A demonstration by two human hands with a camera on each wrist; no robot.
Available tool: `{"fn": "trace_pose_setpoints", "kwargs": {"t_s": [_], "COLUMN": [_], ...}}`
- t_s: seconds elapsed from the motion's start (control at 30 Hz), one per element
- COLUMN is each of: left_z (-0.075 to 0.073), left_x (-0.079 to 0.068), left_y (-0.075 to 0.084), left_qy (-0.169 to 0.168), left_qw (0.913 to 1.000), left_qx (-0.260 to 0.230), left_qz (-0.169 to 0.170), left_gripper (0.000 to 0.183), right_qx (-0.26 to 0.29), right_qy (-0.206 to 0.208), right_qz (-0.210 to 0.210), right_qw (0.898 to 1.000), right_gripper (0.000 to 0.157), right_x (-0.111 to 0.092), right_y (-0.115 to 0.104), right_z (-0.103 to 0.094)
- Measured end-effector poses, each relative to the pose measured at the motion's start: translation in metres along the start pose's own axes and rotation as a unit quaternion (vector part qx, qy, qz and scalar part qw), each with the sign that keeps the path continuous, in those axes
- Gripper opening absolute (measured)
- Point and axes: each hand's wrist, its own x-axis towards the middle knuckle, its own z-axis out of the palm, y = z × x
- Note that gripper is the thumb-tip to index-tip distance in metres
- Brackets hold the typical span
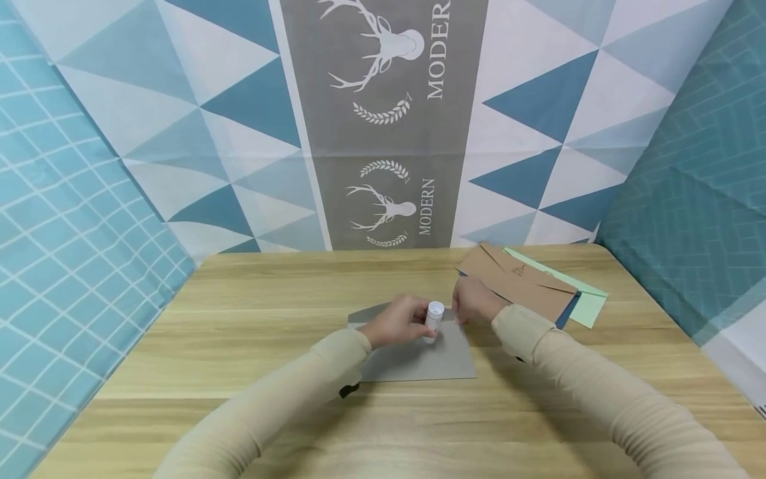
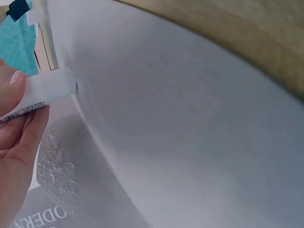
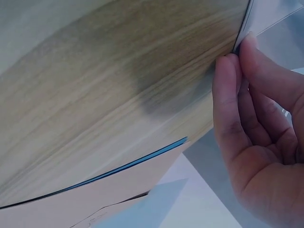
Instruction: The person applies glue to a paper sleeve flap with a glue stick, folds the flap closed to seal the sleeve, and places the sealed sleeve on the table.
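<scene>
Between the thumb and fingers of my left hand [image 1: 396, 324] is a white glue stick [image 1: 434, 314], held nearly upright over the grey envelope [image 1: 419, 362]. In the left wrist view, the end of the glue stick [image 2: 52, 88] meets the grey paper near the flap's fold. A bumpy, glossy patch [image 2: 59, 173] shows on the flap. My right hand [image 1: 475, 301] is at the envelope's upper right edge. Thumb and index finger of the right hand [image 3: 261, 109] pinch the paper's edge in the right wrist view, with the other fingers curled in.
A brown envelope [image 1: 509, 279] overlaps a mint green envelope [image 1: 589, 307] and a dark blue one [image 1: 566, 313] at the table's back right. Behind the wooden table [image 1: 269, 286] stands a patterned cloth backdrop [image 1: 383, 143]. Tiled sheets flank both sides.
</scene>
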Motion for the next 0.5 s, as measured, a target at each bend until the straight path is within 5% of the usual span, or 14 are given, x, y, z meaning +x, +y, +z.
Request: {"fn": "trace_pose_setpoints", "kwargs": {"t_s": [0.5], "left_z": [-0.004], "left_x": [-0.011], "left_y": [-0.006], "left_qy": [0.012], "left_qw": [0.9995], "left_qx": [0.014], "left_qz": [-0.028], "left_gripper": [0.02], "right_qx": [-0.023], "right_qy": [-0.008], "right_qz": [-0.008], "right_qw": [1.0], "right_gripper": [0.014], "right_x": [0.001], "right_y": [-0.001], "right_z": [0.0]}}
